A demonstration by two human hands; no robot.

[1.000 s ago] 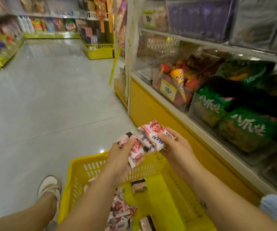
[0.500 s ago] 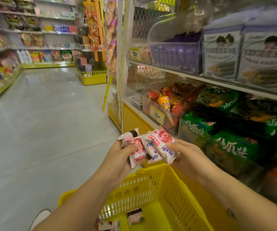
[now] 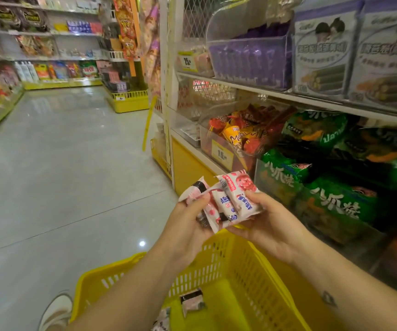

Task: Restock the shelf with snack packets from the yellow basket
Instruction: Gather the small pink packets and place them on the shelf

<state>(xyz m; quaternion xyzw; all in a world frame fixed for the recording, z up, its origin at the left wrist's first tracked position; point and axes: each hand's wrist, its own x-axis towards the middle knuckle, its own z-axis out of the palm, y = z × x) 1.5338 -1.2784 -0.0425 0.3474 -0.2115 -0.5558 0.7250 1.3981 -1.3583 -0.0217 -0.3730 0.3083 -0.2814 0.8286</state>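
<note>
1. Head view: two bare arms reach forward from the bottom and meet in the middle, above a yellow plastic basket [image 3: 216, 266] with slotted walls.
2. The left hand [image 3: 185, 230] is turned inward. Its thumb lies on top of a bunch of small white and pink snack packets [image 3: 231, 201], and its fingers [image 3: 198, 201] curl tight around them.
3. The right hand [image 3: 271, 228] holds the other side of the same bunch. Its fingers are curled under the packets and its thumb presses on the one furthest right.
4. The bunch looks like four packets. They overlap, so the count is not sure.
5. Two more packets lie in the bottom of the basket: one loose packet [image 3: 192, 302] and one cut off by the lower edge.
6. The basket sits on the shiny grey floor [image 3: 73, 175], just beside the tall white shelf [image 3: 240, 85] with a yellow base.
7. The shelf is to the right of the hands and holds big green bags [image 3: 336, 204].
8. One white shoe [image 3: 56, 314] shows left of the basket.
</note>
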